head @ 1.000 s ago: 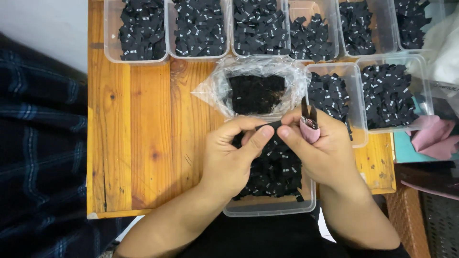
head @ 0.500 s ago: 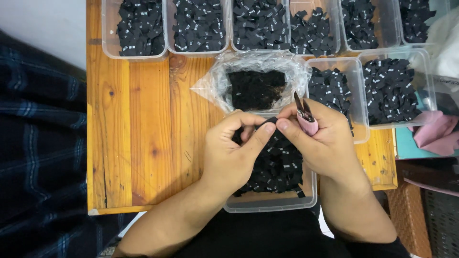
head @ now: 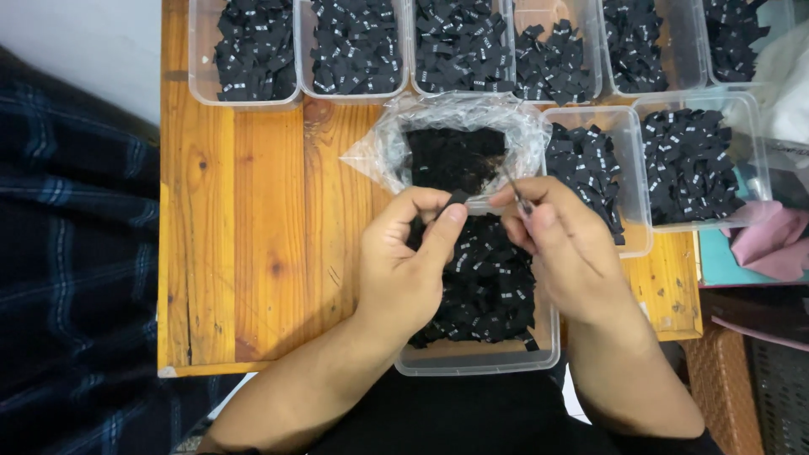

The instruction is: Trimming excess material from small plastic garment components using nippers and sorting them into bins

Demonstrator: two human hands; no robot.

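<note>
Left hand (head: 404, 261) pinches a small black tag (head: 458, 200) between thumb and forefinger, at the centre of the frame, over the far end of the near tub (head: 480, 358) of black tags. Right hand (head: 565, 253) is closed around small scissors (head: 516, 192), whose thin metal tips poke out up and to the left, just beside the tag; the long axis of the scissors runs slantwise from lower right to upper left. The tag itself is too small to show which way it lies.

Compared with half a second ago, the pink handle of the scissors, then plain above the right fingers, is now hidden in the fist, and the blades have tipped from nearly upright to leaning left toward the tag. Both hands sit in much the same spot as before.

Behind them an open clear plastic bag (head: 379, 156) holds more black tags on the wooden table (head: 253, 236).
</note>
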